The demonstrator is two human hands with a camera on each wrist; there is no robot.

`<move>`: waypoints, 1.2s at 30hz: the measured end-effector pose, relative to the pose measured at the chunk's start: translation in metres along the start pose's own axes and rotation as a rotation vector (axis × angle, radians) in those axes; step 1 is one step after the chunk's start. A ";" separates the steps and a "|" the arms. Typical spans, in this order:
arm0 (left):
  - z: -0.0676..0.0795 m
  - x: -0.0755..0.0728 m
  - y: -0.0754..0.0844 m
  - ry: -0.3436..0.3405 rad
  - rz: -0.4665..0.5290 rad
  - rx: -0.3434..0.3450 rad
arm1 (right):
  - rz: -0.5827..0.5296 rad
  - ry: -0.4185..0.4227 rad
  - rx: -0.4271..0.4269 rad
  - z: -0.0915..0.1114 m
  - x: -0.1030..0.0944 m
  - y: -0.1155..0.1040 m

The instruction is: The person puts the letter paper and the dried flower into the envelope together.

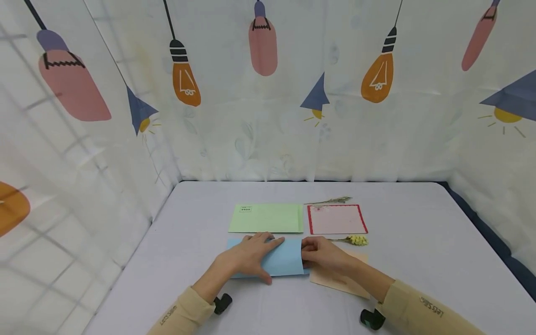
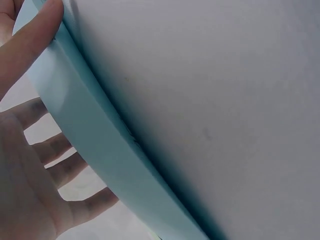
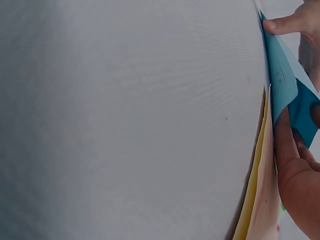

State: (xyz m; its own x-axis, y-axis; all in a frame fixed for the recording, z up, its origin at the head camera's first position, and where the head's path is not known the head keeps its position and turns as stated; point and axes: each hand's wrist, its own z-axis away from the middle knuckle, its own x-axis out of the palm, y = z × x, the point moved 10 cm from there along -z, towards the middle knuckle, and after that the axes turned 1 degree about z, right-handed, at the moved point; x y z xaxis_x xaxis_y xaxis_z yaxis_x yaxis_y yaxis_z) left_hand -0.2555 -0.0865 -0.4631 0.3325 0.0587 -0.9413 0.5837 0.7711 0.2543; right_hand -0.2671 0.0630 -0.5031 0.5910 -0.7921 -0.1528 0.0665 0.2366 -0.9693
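Blue envelope (image 1: 289, 261) on tabletop (image 1: 418, 265). Left hand (image 1: 254, 256) spread wide across it; right hand (image 1: 325, 253) at its open right end, fingers partly inside, cannot tell if pinching. Best: steady left pressure, sides parted gently to avoid creasing.

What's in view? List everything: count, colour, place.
Blue envelope: one, light blue, front centre
Green envelope: one, light green, behind the blue envelope
Card: one, pink, red-edged, right of the green envelope
Dried sprig: one, greenish brown, behind the card
Flower sprig: one, yellow, in front of the card
Paper: count unclear, peach, right of the blue envelope
Table: one, white, under the envelopes
Cloth: count unclear, navy, along the table's right edge
Curtain: count unclear, white with lamp prints, behind the table
Sleeves: two, beige, bottom left and right
Wrist cameras: two, black, one at each sleeve
Left hand: one, bare, on the blue envelope
Right hand: one, bare, at its open end
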 end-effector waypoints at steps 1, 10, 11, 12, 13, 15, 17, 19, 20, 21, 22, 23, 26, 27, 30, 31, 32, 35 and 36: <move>0.000 0.000 -0.001 -0.002 -0.001 -0.003 | -0.010 -0.005 0.002 0.000 0.000 0.000; 0.000 0.002 -0.002 0.004 0.009 0.000 | 0.003 -0.022 0.017 0.006 -0.007 0.001; 0.000 0.001 -0.002 0.005 0.006 0.000 | -0.011 -0.029 0.018 0.007 -0.009 0.001; 0.000 0.001 -0.002 0.007 0.003 0.000 | -0.028 -0.038 0.017 0.009 -0.010 0.002; 0.000 0.002 -0.002 0.007 0.002 -0.001 | -0.038 -0.044 0.016 0.011 -0.012 0.002; 0.000 0.002 -0.001 0.006 0.002 -0.005 | -0.049 -0.047 0.012 0.015 -0.016 0.002; 0.000 0.002 -0.001 0.005 -0.001 -0.007 | -0.022 -0.034 0.011 0.019 -0.023 0.002; -0.001 0.002 -0.001 0.004 -0.006 -0.007 | 0.024 -0.010 0.014 0.023 -0.031 0.002; -0.001 0.003 -0.001 0.004 -0.011 -0.008 | 0.047 0.003 0.014 0.026 -0.035 0.002; -0.001 0.003 -0.001 0.006 -0.015 -0.007 | 0.068 0.014 0.014 0.028 -0.039 0.001; -0.001 0.003 -0.001 0.008 -0.020 -0.006 | 0.082 0.023 0.012 0.030 -0.043 0.001; -0.001 0.003 -0.001 0.009 -0.023 -0.006 | 0.092 0.031 0.009 0.033 -0.046 0.000; -0.001 0.003 0.000 0.013 -0.023 -0.007 | 0.098 0.055 -0.004 0.040 -0.058 -0.003; 0.000 0.002 0.000 0.014 -0.021 -0.007 | 0.098 0.065 -0.007 0.043 -0.062 -0.004; 0.000 0.002 0.000 0.014 -0.017 -0.008 | 0.119 0.098 -0.009 0.052 -0.074 -0.006; 0.001 0.002 0.000 0.014 -0.016 -0.008 | 0.141 0.111 -0.011 0.055 -0.078 -0.007; 0.001 0.002 0.000 0.015 -0.018 -0.007 | 0.164 0.123 -0.012 0.058 -0.082 -0.007; 0.001 0.002 0.000 0.017 -0.023 -0.006 | 0.247 0.163 -0.022 0.067 -0.093 -0.009; 0.001 0.002 0.000 0.019 -0.024 -0.005 | 0.274 0.177 -0.024 0.070 -0.096 -0.009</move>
State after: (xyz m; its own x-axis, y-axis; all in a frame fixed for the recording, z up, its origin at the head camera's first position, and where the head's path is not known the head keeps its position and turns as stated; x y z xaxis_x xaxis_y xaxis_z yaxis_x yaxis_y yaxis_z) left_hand -0.2542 -0.0875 -0.4646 0.3045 0.0521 -0.9511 0.5874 0.7757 0.2306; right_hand -0.2683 0.1768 -0.4664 0.4348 -0.7870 -0.4378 -0.0959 0.4429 -0.8914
